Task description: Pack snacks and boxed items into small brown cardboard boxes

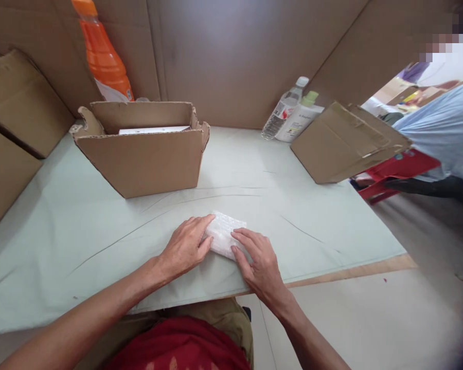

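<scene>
Red shirt cloth (185,339) lies nearest, and on the pale-green cloth-covered desk (316,205), with an open brown cardboard box (154,164) at back left, the left hand (189,240) and right hand (261,261) clasp opposite ends of a flat, translucent bubble-wrap packet (223,234).

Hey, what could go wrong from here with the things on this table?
The bubble-wrap packet lies toward the table's front edge, so a careless push from the left hand or right hand might slide it off. The cardboard box on the right stands close to the right edge; a bump could knock it to the floor.
</scene>
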Demonstrator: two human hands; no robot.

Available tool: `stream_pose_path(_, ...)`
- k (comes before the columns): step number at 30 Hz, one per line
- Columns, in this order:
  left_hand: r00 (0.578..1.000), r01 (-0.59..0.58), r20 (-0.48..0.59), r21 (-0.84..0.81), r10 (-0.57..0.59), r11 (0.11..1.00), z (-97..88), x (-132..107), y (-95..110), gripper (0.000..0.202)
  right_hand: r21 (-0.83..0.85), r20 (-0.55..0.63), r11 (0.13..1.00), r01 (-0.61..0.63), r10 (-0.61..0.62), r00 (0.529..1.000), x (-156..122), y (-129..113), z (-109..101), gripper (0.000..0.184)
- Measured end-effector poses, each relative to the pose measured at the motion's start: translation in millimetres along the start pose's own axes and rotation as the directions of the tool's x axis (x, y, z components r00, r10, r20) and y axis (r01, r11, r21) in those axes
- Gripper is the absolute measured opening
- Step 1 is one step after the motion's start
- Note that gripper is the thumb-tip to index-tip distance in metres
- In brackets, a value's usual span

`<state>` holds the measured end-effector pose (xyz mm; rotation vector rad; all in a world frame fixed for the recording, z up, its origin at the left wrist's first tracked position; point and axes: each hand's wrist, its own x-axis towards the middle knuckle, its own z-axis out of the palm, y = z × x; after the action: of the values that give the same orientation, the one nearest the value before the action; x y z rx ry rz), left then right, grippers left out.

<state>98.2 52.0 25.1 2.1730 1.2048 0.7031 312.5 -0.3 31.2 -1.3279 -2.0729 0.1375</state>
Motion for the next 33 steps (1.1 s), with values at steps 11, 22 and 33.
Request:
stream_pose_path(11,0.942,0.306,-0.036,-0.320,-0.334,0.897,-3.7,-11.4,6.3,0.056,-0.041,-0.005,0.999,0.009,-0.009,1.000,6.9,11.0,15.0,0.025)
stream_pose_path(22,0.927,0.290,0.134,-0.848,-0.350,0.444,2.2,-27.8,37.5,0.039,0.481,0.122,0.822,-0.305,0.282,0.952,3.5,-27.0,16.2,0.030)
stream_pose_path(33,0.930,0.273,-0.070,-0.527,-0.362,0.805,1.4,-43.2,25.2,0.052,0.446,0.204,0.871,-0.206,0.125,0.971,18.1,-26.0,4.1,0.043)
